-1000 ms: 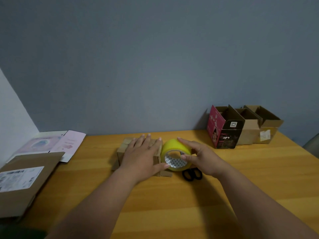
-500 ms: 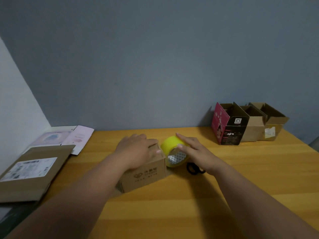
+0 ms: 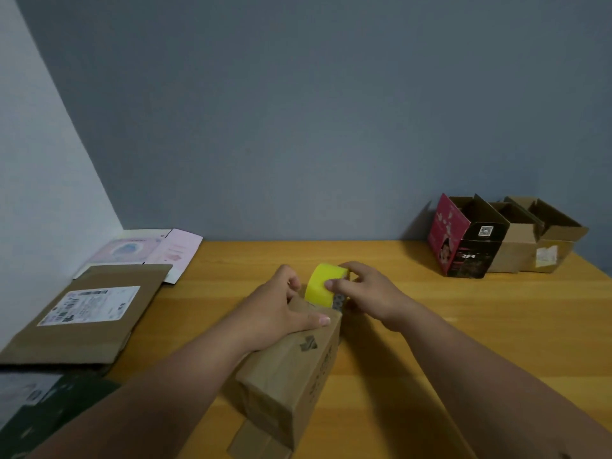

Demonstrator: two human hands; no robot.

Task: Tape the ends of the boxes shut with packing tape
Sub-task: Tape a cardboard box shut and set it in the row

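A brown cardboard box (image 3: 291, 376) lies lengthwise on the wooden table (image 3: 463, 326), one end toward me and the other pointing away. My left hand (image 3: 281, 309) rests on the box's far top, thumb stretched along the edge and fingers curled over the far end. A yellow roll of packing tape (image 3: 323, 284) stands on edge just beyond the box's far end. My right hand (image 3: 361, 293) grips the roll, thumb on its yellow band and fingers over the top.
Three open boxes stand at the back right: a red and black one (image 3: 463, 241) and two brown ones (image 3: 543, 240). Flattened cardboard with a shipping label (image 3: 89, 309) and pink printed sheets (image 3: 149, 251) lie on the left. The scissors seen earlier are hidden.
The box has been turned and pulled toward me, its long side now running away from me. My right hand has closed round the tape roll and raised it to the box's far end.
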